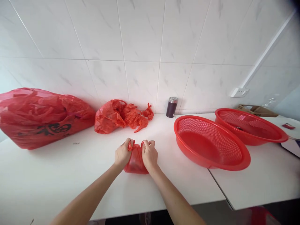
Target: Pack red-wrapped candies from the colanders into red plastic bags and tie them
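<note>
A small red plastic bag point(136, 161) rests on the white table in front of me, bulging with contents I cannot make out through the film. My left hand point(123, 153) is closed around a gathered end of it on the left. On the other side, my right hand point(150, 153) grips the opposite end between thumb and fingers. The bag's film stretches between both hands. Just behind lie a filled red plastic bag point(109, 117) and crumpled red bags point(133, 115), apart from my hands.
A large stuffed red bag point(51, 122) with black lettering stands at the left. To the right sit two red plastic baskets, a nearer basket point(199, 147) and a farther basket point(253, 125). A dark thermos point(172, 107) stands by the tiled wall. A cardboard box point(264, 111) lies behind the baskets.
</note>
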`<state>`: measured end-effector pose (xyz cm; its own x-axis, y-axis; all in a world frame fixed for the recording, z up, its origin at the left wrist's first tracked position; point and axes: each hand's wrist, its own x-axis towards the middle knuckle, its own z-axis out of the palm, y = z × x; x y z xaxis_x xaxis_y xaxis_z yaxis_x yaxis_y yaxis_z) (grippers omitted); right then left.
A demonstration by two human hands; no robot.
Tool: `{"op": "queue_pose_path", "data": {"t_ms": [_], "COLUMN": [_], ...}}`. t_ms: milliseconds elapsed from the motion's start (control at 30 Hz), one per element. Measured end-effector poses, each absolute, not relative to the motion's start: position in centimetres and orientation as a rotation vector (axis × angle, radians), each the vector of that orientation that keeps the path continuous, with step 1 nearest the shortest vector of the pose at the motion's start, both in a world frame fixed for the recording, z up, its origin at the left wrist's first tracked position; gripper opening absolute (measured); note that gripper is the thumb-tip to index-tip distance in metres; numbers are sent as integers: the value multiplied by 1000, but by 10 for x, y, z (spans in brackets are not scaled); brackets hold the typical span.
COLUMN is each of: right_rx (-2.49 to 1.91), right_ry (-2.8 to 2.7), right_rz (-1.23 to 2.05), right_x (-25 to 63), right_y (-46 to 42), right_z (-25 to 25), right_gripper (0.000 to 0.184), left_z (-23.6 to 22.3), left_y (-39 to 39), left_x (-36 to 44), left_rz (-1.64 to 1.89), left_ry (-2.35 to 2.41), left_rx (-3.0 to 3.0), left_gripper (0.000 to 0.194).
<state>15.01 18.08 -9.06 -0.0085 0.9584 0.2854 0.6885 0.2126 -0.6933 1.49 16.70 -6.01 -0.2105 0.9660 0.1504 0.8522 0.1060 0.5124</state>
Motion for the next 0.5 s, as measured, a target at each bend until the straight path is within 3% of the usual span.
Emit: {"op": "queue_pose_path", "data": {"t_ms": [333,500], "right_rx": [-1707,-1809], "right_ry": [-1862,-1747], "right_rz": [416,500], "right_x": [183,184], "right_y": [226,234], "right_z": [-106,-116], "right_gripper": [26,22], "left_z": [-84,-93], "left_y": [184,183], "left_x": [-12,-9], "left_rz": [350,316], "left_ry": [2348,2384], "left_rx": [1714,1726], "left_gripper": [30,32]}}
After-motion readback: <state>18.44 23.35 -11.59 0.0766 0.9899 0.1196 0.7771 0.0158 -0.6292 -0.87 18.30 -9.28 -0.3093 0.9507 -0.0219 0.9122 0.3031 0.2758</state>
